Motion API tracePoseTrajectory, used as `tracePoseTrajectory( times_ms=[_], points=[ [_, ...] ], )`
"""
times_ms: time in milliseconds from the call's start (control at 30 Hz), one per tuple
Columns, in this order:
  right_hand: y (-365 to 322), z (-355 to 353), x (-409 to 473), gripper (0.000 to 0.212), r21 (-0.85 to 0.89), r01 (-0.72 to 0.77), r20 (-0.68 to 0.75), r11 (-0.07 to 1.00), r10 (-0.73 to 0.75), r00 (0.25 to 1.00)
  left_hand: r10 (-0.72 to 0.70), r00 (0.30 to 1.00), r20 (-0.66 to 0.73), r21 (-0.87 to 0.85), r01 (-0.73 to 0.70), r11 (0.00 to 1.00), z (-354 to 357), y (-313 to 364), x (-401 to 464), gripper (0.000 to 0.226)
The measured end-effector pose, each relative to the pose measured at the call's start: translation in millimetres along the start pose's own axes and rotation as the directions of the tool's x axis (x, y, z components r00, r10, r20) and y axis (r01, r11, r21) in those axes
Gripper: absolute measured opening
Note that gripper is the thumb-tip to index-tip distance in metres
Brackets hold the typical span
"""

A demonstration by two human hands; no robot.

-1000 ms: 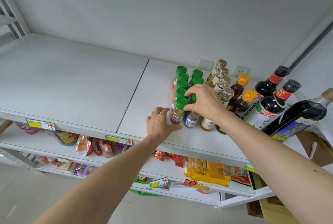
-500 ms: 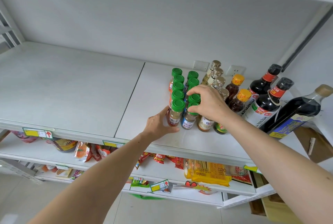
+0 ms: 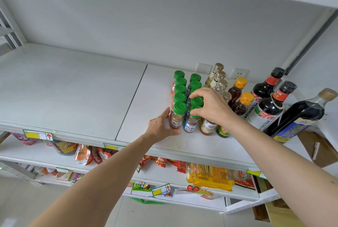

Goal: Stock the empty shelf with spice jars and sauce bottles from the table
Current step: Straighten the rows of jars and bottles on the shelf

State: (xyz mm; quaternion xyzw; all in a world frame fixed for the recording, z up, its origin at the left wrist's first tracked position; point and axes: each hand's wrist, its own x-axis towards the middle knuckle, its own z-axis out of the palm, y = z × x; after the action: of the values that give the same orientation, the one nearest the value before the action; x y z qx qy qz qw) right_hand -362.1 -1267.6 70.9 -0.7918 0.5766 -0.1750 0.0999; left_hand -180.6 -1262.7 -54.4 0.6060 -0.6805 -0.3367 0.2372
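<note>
White metal shelf (image 3: 73, 87), right panel: green-capped glass spice jars (image 3: 180, 87) stand in two rows running front to back, packed cap to cap. My left hand (image 3: 161, 126) is at the front of the left row, fingers and thumb curled round the front jar with the reddish label (image 3: 177, 117), low on its body. My right hand (image 3: 210, 106) comes down from above on the right row; fingertips pinch the green cap of the front jar with the blue label (image 3: 191, 123), palm arched over the jars behind it.

Just right of the jars: a row of pale-capped clear bottles (image 3: 217, 75), the front ones partly hidden under my right hand. Next, two brown sauce bottles with orange caps (image 3: 241, 97). Then two dark soy sauce bottles with black caps and red necks (image 3: 268, 106), upright. Farthest right, a tall dark bottle with a tan stopper (image 3: 303, 115), at the shelf's end.

Lower shelves: colourful snack packets (image 3: 210, 175), yellow price tags (image 3: 39, 135) on the shelf edges.
</note>
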Motion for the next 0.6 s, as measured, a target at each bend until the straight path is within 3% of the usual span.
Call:
tracePoseTrajectory(
  times_ms=[600],
  points=[
    [-5.0, -1.4, -3.1, 0.052, 0.016, -0.005, -0.005, 1.000, 0.005, 1.000, 0.011, 1.000, 0.029, -0.002, -0.011, 1.000, -5.6, -5.4, 1.1, 0.110]
  ],
)
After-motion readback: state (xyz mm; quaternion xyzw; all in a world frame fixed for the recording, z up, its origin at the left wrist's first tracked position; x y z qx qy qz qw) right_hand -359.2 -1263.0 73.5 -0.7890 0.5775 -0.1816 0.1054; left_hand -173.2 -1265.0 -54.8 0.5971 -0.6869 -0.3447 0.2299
